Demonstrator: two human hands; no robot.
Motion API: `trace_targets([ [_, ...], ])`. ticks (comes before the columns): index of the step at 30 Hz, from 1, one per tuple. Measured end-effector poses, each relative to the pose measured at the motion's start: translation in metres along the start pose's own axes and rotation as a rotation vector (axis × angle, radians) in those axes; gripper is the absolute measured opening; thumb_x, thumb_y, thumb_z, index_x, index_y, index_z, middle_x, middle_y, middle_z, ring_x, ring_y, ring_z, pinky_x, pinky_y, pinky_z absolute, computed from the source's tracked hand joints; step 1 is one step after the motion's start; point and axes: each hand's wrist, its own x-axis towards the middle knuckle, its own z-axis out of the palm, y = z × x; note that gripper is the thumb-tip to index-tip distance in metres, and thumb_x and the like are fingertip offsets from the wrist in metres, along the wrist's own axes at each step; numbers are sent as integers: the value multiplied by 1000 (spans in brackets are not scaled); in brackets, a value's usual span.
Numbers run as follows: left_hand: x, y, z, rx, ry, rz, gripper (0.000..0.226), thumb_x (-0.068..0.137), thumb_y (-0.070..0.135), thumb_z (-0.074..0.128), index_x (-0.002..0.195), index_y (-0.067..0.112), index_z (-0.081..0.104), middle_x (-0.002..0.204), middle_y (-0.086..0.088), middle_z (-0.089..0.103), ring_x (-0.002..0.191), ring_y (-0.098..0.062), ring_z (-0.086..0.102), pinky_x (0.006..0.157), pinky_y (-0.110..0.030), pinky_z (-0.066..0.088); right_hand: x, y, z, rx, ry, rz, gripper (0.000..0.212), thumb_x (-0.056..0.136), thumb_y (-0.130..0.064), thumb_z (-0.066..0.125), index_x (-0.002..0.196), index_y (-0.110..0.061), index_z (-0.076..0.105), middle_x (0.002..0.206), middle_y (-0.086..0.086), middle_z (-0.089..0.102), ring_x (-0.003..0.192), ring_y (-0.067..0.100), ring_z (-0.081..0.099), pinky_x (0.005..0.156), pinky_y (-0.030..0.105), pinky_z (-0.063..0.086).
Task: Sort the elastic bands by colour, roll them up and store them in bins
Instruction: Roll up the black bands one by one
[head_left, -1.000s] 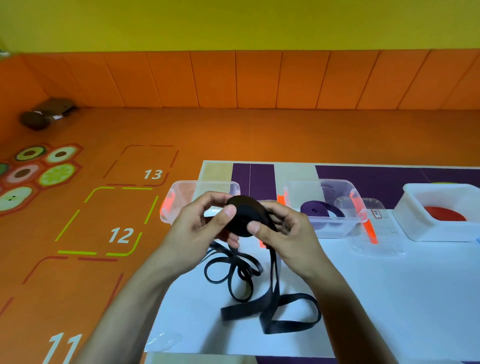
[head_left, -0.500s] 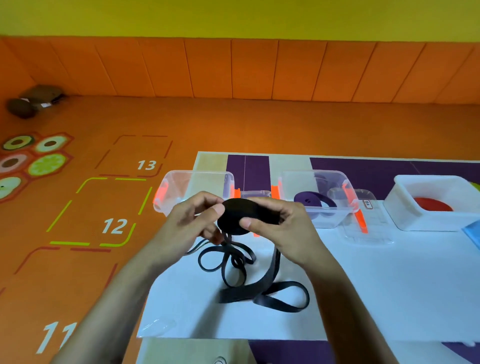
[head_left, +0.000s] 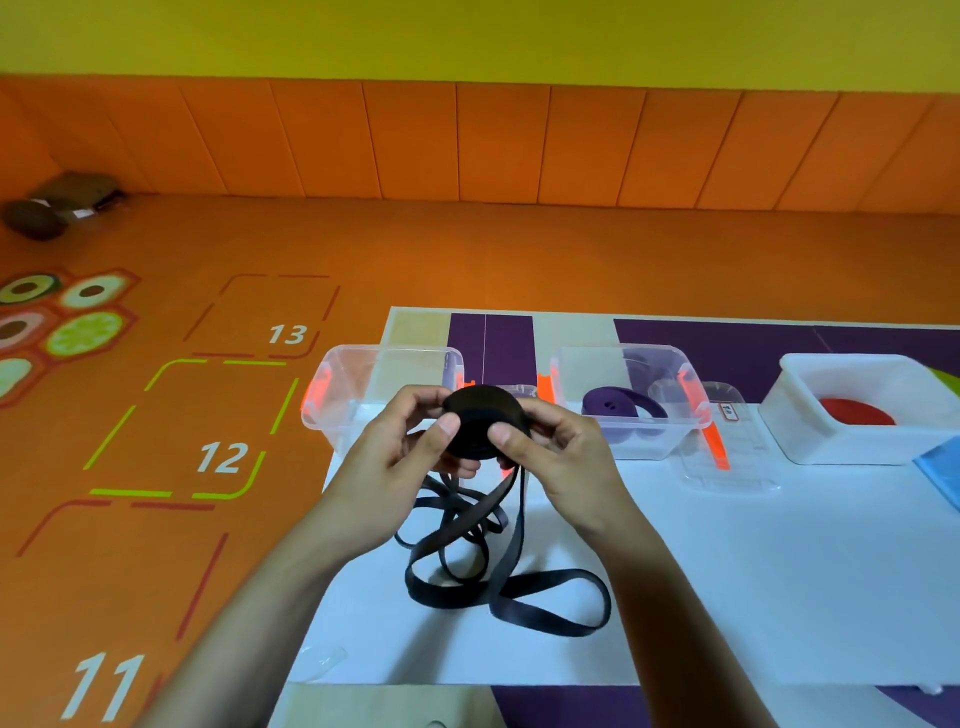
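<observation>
Pinching the black roll (head_left: 485, 426) between left hand (head_left: 405, 462) and right hand (head_left: 561, 457), held above the white table (head_left: 727, 571), loose tail (head_left: 517, 514) tangled underneath. Could easily spring open with any slack in the thumbs, or snag on that tangle.

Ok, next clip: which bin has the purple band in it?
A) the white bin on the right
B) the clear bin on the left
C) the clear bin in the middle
C: the purple band lies coiled inside the middle clear bin, while the white bin holds a red band.
</observation>
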Motion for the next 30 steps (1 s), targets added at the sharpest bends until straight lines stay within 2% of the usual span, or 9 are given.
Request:
trace_targets([
  [3,0,-2,4,-59,30,-42,32,100,34,53,125,15,53,119,-7,68,89,-37,76,92,-57,57,-3,12,7,-2,40,23,20,91,-14,74,110,-18,74,88,-7,76,78,5,69,75,19,53],
  [5,1,-4,3,-58,6,-106,29,101,31,51,124,14,54,110,-4,71,88,-36,76,93,-56,57,-4,17,7,-38,49,49,17,92,-10,73,108,-17,74,79,-12,73,72,2,65,73,17,50],
  [8,4,-9,-3,83,-47,-226,16,107,22,49,120,19,58,91,2,72,84,-24,76,88,-51,61,-3,17,-2,-186,-9,79,17,92,-18,76,109,-20,77,89,-9,76,82,7,70,79,20,52],
  [11,3,-4,-9,400,-104,-166,26,102,17,54,122,33,58,112,13,61,83,-12,72,75,-35,63,-1,11,-9,-350,-110,140,18,88,-29,80,107,-29,77,93,2,76,88,27,71,81,36,57],
  [15,1,4,-14,532,-199,-59,23,97,32,66,117,41,59,104,16,66,75,-13,67,66,-30,56,1,8,-4,-357,-189,129,19,86,-30,83,104,-26,78,89,4,75,86,20,73,78,29,56],
  [19,-1,2,-17,471,-208,-51,19,101,38,58,120,36,55,90,23,68,73,-10,72,67,-22,53,2,8,-4,-293,-148,123,22,82,-26,86,103,-25,79,91,1,77,87,14,74,79,23,56],
  [23,-4,0,-14,278,-131,-78,21,101,34,56,122,28,53,86,2,75,77,-19,76,75,-25,56,2,8,-10,-164,-107,100,26,83,-14,84,108,-19,78,100,1,79,99,15,74,89,21,56],
  [27,-1,1,-10,-58,-79,-107,35,95,26,58,126,12,51,107,-8,71,79,-37,75,78,-41,62,3,10,-9,-66,-105,81,28,84,-16,79,112,-14,76,107,4,78,105,17,73,90,24,55],
  [30,2,-3,-6,-263,-39,-125,35,99,21,61,126,3,50,119,-22,64,81,-46,72,77,-45,62,2,14,-4,11,-87,68,34,83,-24,75,116,-13,74,111,6,78,108,18,72,90,26,55],
])
